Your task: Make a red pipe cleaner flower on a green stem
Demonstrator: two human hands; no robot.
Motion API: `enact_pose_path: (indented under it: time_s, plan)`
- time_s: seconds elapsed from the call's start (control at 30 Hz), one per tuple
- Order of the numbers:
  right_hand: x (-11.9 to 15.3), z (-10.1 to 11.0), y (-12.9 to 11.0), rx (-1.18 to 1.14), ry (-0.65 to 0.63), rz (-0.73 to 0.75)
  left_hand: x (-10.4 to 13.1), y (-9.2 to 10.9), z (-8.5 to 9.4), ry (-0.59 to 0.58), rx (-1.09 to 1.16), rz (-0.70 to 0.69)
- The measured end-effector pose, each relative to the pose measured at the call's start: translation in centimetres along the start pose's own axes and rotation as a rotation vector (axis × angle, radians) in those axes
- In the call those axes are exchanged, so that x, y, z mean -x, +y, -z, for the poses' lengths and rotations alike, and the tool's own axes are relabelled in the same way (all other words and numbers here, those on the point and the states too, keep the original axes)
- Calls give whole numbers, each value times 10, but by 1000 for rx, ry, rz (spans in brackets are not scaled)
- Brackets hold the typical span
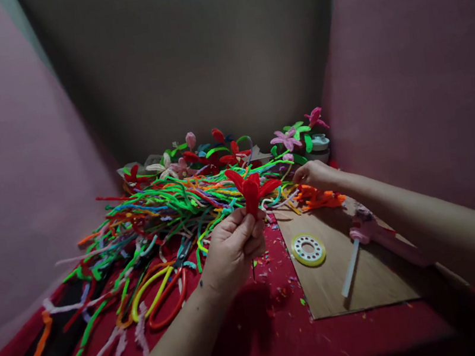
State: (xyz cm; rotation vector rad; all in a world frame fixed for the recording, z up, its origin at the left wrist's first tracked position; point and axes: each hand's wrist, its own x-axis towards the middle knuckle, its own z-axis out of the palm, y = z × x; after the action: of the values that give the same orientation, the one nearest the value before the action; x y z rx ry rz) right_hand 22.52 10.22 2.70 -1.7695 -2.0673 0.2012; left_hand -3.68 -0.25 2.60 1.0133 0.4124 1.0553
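Note:
My left hand [235, 243] is closed around the base of a red pipe-cleaner flower [252, 189], holding it upright with its petals spread at the top. My right hand [315, 174] reaches to the far right end of a large heap of colourful pipe cleaners [177, 196]. Its fingers are bent together; what they pinch, if anything, is too small to make out. Just below that hand lies a bundle of orange pipe cleaners [319, 196].
A wooden board [327, 290] carries a roll of tape [308, 250] and a pink glue gun [382, 239] with a glue stick [350, 268]. Scissors [183, 277] lie left on the red cloth [286, 345]. Finished flowers [288, 138] stand behind the heap, between pink side walls [416, 53].

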Motion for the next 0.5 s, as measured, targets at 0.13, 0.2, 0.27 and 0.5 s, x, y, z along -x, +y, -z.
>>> enact_pose_path:
  time_s: [0.13, 0.2, 0.27, 0.5]
  plan:
    - [-6, -7, 10, 190, -148, 89, -1, -1, 2, -11, -5, 11]
    - [-8, -8, 12, 262, -194, 123, -1, -1, 3, -11, -3, 16]
    - [-8, -9, 12, 324, -213, 148, -2, -1, 4, -4, -1, 18]
    - [0, -2, 6, 433, -47, 155, -4, 1, 5, 56, 19, 51]
